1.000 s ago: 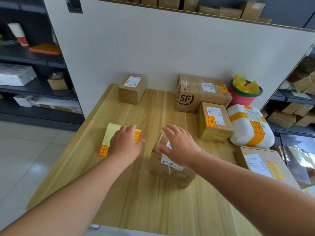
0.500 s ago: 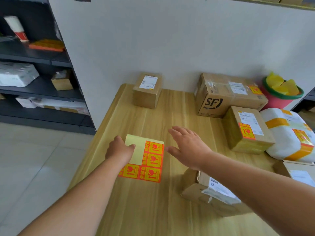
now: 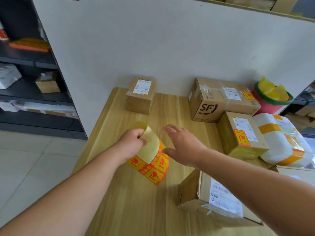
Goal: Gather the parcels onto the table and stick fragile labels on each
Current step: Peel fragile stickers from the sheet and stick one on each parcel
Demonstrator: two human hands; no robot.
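Observation:
My left hand [image 3: 132,143] pinches the upper corner of the yellow label sheet [image 3: 151,160] and lifts it, so it curls above the wooden table [image 3: 136,210]; orange-red fragile labels show on its lower part. Just right of the sheet my right hand [image 3: 183,146] hovers open, fingers spread. A small brown parcel [image 3: 219,201] lies under my right forearm with only a white shipping label. Another small box [image 3: 141,95] stands at the back by the wall. The SF box [image 3: 219,101], a brown box [image 3: 240,135] and a white wrapped parcel [image 3: 281,138] each carry a fragile label.
A pink bucket with a green rim [image 3: 271,99] stands at the back right corner. A white partition [image 3: 170,40] backs the table. Dark shelves [image 3: 30,86] with more parcels stand at the left, and tiled floor [image 3: 30,167] lies beside the table's left edge.
My left hand has gripped the label sheet's corner and raised it off the table, so the sheet now curls. My right hand stays open beside it.

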